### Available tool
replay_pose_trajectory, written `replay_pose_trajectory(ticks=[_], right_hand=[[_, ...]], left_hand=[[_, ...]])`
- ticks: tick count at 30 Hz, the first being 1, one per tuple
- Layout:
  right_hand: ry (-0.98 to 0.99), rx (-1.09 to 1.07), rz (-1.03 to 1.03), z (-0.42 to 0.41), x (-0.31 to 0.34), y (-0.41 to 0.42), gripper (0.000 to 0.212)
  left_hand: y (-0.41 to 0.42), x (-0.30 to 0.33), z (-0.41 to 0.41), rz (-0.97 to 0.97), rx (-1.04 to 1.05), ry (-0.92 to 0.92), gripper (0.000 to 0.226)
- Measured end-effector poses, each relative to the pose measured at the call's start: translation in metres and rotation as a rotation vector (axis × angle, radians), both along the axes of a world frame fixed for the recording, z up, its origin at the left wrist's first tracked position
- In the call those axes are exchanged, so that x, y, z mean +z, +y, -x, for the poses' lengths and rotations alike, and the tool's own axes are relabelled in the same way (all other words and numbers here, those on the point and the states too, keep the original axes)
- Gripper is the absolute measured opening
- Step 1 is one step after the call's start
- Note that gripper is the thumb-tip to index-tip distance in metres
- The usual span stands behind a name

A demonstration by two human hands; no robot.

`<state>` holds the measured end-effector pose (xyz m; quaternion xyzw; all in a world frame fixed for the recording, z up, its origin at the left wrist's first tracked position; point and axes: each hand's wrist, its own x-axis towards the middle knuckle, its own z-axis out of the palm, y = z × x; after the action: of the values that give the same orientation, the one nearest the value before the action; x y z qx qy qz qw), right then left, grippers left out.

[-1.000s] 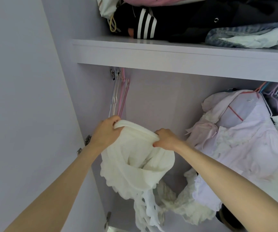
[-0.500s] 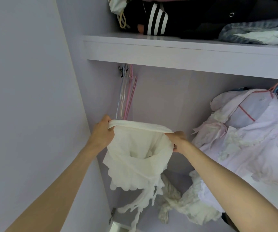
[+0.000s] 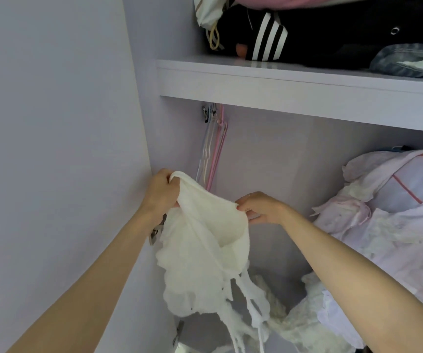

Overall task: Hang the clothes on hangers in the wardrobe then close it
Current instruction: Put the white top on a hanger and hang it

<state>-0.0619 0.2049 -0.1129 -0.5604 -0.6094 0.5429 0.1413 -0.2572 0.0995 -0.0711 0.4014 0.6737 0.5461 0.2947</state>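
A white frilly garment (image 3: 205,250) with dangling strings hangs between my hands inside the open wardrobe. My left hand (image 3: 160,191) grips its top band at the left end, raised higher. My right hand (image 3: 261,207) pinches the band's right end, lower. Just behind the garment, a few empty pastel hangers (image 3: 211,154), pink and pale blue, hang from the rail bracket under the shelf (image 3: 294,90). Their lower parts are hidden by the garment.
The wardrobe's left side wall (image 3: 52,149) stands close by my left arm, with hinges at its edge. Pale pink and white clothes (image 3: 396,212) hang at the right. Folded dark, striped and denim clothes (image 3: 320,29) lie on the shelf above.
The stretched band has gone slack and tilted: my left hand rose a little, my right hand came closer to it. The view shifted left and the garment hangs more bunched.
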Motion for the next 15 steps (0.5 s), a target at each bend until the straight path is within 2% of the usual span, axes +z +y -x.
replay_pose_trajectory(ticks=[5,7,10,15], right_hand=[[0.289,-0.155,0.002,0.050,0.011,0.019,0.038],[0.336,-0.202,-0.002,0.070,0.013,0.029,0.040],[0.334,-0.273,-0.038,0.092,0.012,0.040,0.031],[0.210,-0.347,-0.122,0.108,0.011,0.055,0.011]], left_hand=[[0.001,-0.001,0.004,0.025,-0.074,-0.023,0.014],[0.003,-0.002,0.008,0.026,-0.092,-0.020,0.014],[0.005,-0.001,0.013,0.011,-0.120,-0.013,0.015],[0.009,-0.002,0.020,0.038,-0.144,0.012,0.017]])
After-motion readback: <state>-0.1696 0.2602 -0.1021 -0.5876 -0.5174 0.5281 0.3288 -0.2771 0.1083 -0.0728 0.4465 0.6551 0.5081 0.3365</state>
